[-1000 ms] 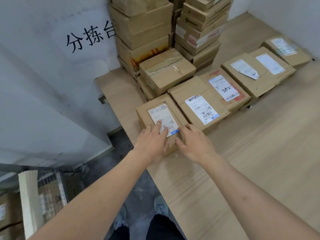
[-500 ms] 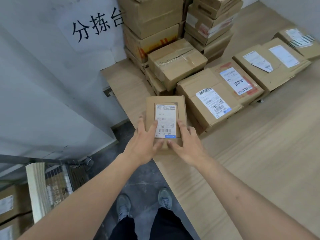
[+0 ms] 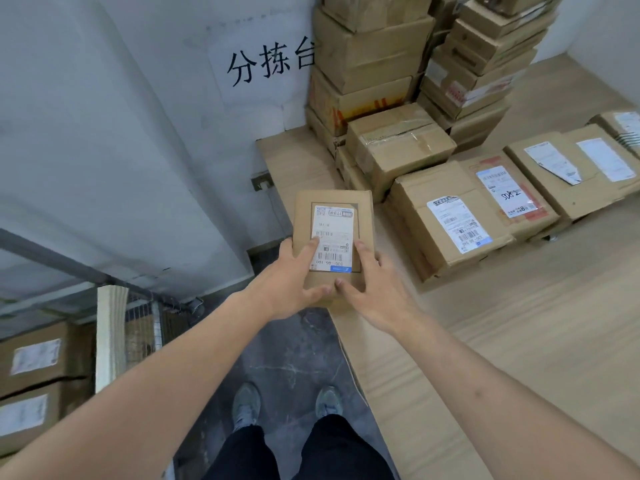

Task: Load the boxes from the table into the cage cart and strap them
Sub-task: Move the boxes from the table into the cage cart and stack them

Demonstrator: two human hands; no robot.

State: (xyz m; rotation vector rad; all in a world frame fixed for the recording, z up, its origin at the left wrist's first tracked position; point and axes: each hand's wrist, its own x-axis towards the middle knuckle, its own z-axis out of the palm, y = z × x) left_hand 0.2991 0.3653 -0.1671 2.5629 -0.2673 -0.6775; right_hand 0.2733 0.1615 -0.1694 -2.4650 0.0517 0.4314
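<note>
Light's even and soft, cool white, prob from overhead, no hard beam anywhere. Counter (image 3: 519, 341) reads bright and pale, no glare on the wood. Left of the counter the floor (image 3: 294, 348) goes dim, gray, murky. Soft shadow only under the stacked boxes (image 3: 374, 53) at the counter's far end, plus a faint sheen on their tape. Wide-angle bend is strong: wall (image 3: 104, 133) left of the counter leans hard, counter edge bows. Centre is fairly sharp, label (image 3: 334, 237) barcode shows but print's mushy w/ compression. Cage cart (image 3: 142, 327) at lower left is smeared, soft, darker.
</note>
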